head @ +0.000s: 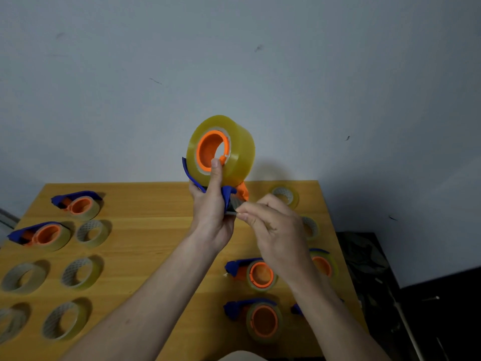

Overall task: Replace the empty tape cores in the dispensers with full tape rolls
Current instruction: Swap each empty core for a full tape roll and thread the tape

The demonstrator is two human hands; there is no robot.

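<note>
Left hand grips a blue dispenser held up above the wooden table, thumb pressed on the orange hub that carries a full yellow tape roll. Right hand pinches the tape end at the dispenser's mouth, fingers narrow. On the table: loaded dispensers left and right, loose near-empty cores between.

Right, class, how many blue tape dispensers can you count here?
6 dispensers: one raised in the left hand, two far left, two front right, one partly behind the right arm. A blue bit lower down may be a seventh.
</note>
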